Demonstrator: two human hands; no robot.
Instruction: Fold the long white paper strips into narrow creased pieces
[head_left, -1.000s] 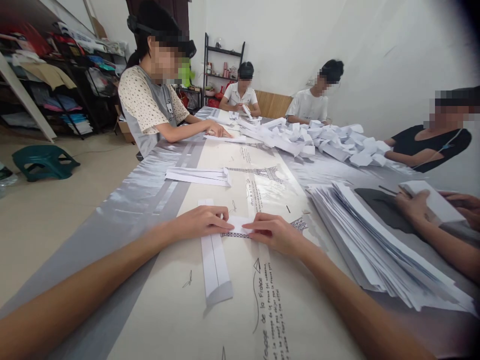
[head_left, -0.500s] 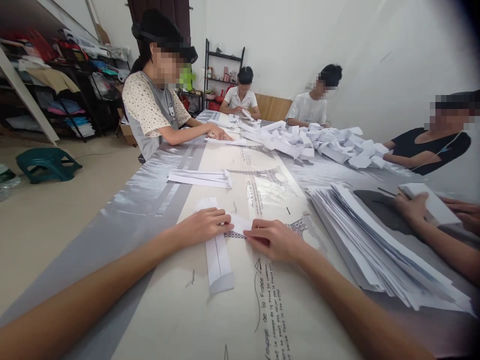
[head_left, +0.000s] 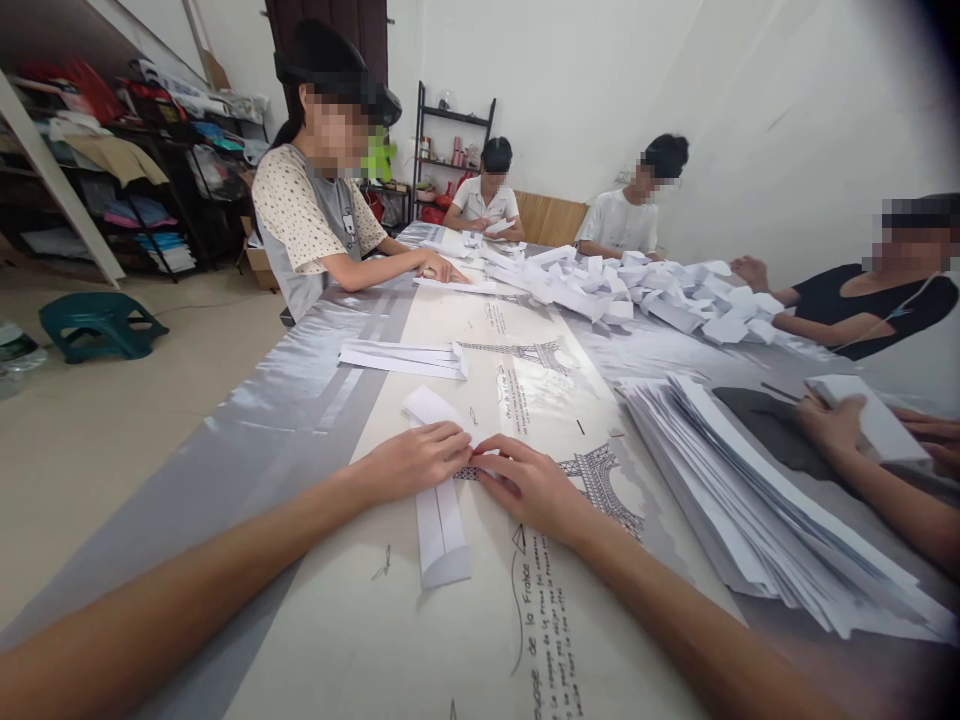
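A folded white paper strip lies lengthwise on the printed tablecloth before me, a seam running down its middle. My left hand is closed over its upper half, fingers bent and pressed on the paper, so that stretch is hidden. From the right, my right hand pinches the white paper beside the left fingertips; the two hands nearly touch. Whether that pinched bit belongs to the strip or is another piece is covered by the fingers. Farther up lie flat folded paper strips.
On the right sits a fanned stack of white paper sheets; past it a neighbour's hands hold a white paper block. A heap of folded white paper pieces covers the table's far side. Several people sit around. A green stool stands left.
My right hand has moved left towards my left hand, and less of the white paper shows between them. At the right, a person's hand has risen behind the heap.
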